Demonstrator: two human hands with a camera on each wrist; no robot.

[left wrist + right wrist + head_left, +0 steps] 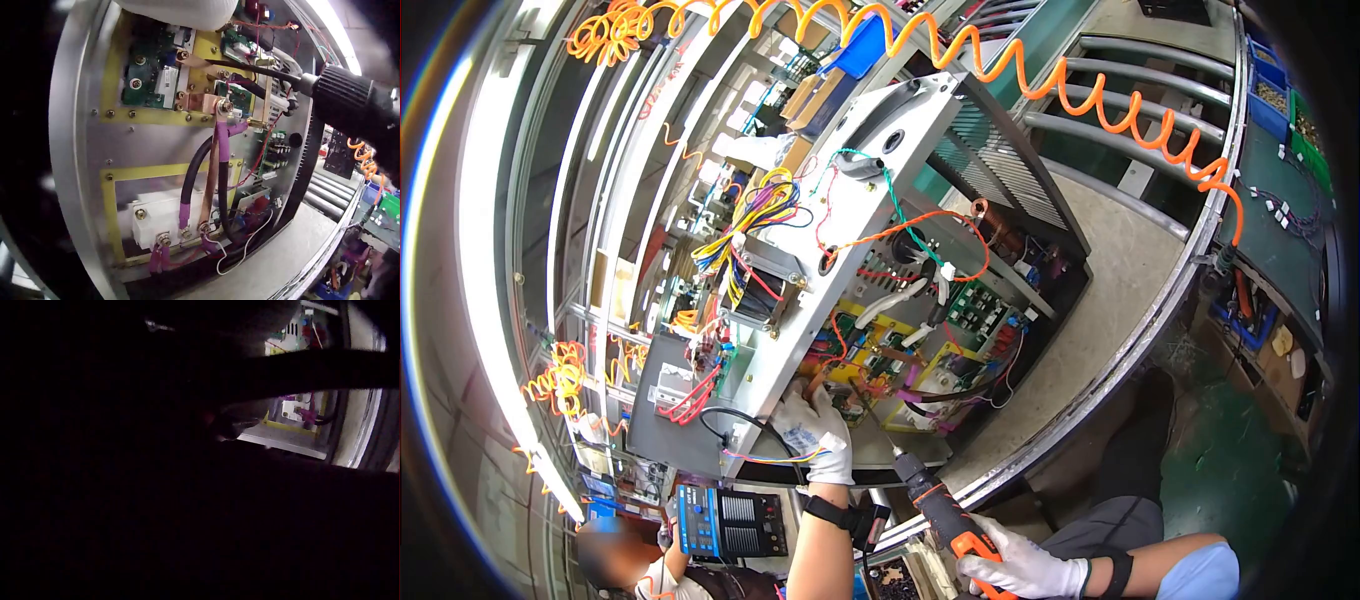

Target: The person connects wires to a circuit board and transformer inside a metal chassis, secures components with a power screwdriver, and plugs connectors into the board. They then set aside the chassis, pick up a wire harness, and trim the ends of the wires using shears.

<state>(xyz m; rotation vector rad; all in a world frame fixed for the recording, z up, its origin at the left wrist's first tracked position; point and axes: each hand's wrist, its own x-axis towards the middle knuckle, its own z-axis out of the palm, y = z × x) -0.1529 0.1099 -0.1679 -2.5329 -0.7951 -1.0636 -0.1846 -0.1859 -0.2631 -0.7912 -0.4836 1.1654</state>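
The two gloved hands are apart. The right hand [1025, 565] is wrapped around the grip of a black-and-orange power drill [940, 510], whose long thin bit [250, 67] points into an open metal cabinet [808, 315] ahead of both hands. The left hand [815, 435] is at the cabinet's near edge, its fingers reaching inside; whether they pinch anything cannot be told. The bit ends close to the left hand, beside a screwed copper strip [200, 65]; whether it touches a screw is unclear.

The cabinet is packed: around the left hand sit a green circuit board [147, 75] and yellow framing, and farther from it a white block [159, 215] joined to cables with purple sleeves [224, 145]. A bundle of yellow, blue and purple wires [762, 215] hangs on the cabinet's outside, beyond the left hand.

Well out past the right hand, blue bins [1268, 100] and a green bin [1310, 145] hold small parts, too small to identify. Nearer on that side, a blue tray [1255, 335] contains tools. Between the forearms, low down, a box [892, 578] holds small dark pieces. Outside the left forearm, another person [668, 572] is next to a blue-and-black unit [725, 522].
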